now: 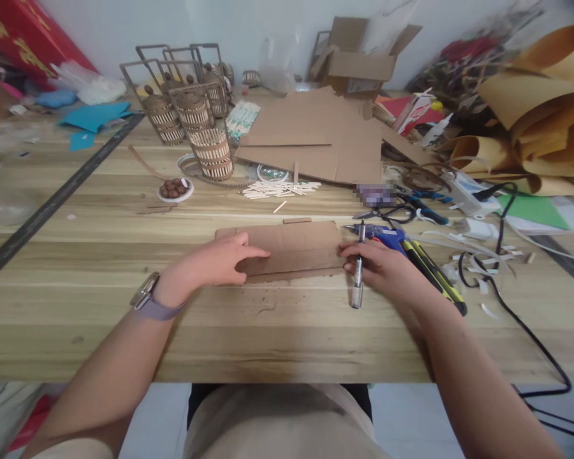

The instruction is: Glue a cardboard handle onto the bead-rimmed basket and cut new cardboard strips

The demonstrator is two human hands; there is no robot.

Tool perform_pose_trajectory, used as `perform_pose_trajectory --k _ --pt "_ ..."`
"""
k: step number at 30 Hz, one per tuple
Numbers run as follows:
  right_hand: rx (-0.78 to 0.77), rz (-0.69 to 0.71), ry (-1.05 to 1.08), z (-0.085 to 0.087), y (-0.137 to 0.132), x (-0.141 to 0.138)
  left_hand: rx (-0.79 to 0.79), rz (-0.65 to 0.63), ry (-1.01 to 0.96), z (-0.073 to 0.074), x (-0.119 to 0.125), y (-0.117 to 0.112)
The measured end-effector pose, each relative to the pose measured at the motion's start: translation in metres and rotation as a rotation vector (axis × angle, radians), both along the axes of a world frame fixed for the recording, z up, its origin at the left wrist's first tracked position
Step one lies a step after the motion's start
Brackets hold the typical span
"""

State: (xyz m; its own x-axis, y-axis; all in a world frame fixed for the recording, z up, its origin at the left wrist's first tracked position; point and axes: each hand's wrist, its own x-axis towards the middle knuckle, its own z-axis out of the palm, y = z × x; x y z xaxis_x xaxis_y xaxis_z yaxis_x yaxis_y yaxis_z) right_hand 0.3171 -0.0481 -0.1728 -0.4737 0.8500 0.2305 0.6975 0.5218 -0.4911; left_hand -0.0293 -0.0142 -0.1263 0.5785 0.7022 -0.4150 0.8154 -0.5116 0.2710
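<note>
A strip of brown cardboard lies flat on the table in front of me, a crease or cut line running along its near side. My left hand rests on its left end, index finger stretched out over the surface and thumb near the lower edge. At the right end, my right hand touches the cardboard's edge with its fingertips. A black-tipped pen with a clear cap is held across the fingers of that hand. Just beyond the right hand lies a blue hot glue gun, beside a yellow-and-black utility knife.
Small wooden sticks lie beyond the cardboard, near a bowl of brown balls. Stick-built lanterns stand back left. Large cardboard sheets are behind, scissors to the right. A black cable trails over the right edge.
</note>
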Motion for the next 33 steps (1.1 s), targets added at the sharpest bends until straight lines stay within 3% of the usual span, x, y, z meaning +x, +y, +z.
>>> perform_pose_trajectory --k 9,12,15,19,27,33 --pt "0.006 0.005 0.034 -0.002 0.000 -0.001 0.133 -0.104 0.022 -0.015 -0.007 -0.002" --pt "0.017 0.017 0.033 -0.004 0.001 0.000 0.170 -0.159 0.132 -0.008 0.004 -0.003" --pt "0.021 0.017 0.019 -0.005 0.001 0.001 0.162 -0.237 0.261 0.008 0.019 -0.001" --pt "0.035 0.029 -0.001 -0.006 0.000 0.002 0.136 -0.375 0.288 0.024 0.039 0.010" --pt "0.035 0.041 -0.007 -0.006 0.001 0.003 0.110 -0.528 0.365 0.024 0.053 0.024" --pt "0.040 0.043 -0.001 -0.005 0.001 0.003 0.040 -0.437 0.385 0.025 0.050 0.015"
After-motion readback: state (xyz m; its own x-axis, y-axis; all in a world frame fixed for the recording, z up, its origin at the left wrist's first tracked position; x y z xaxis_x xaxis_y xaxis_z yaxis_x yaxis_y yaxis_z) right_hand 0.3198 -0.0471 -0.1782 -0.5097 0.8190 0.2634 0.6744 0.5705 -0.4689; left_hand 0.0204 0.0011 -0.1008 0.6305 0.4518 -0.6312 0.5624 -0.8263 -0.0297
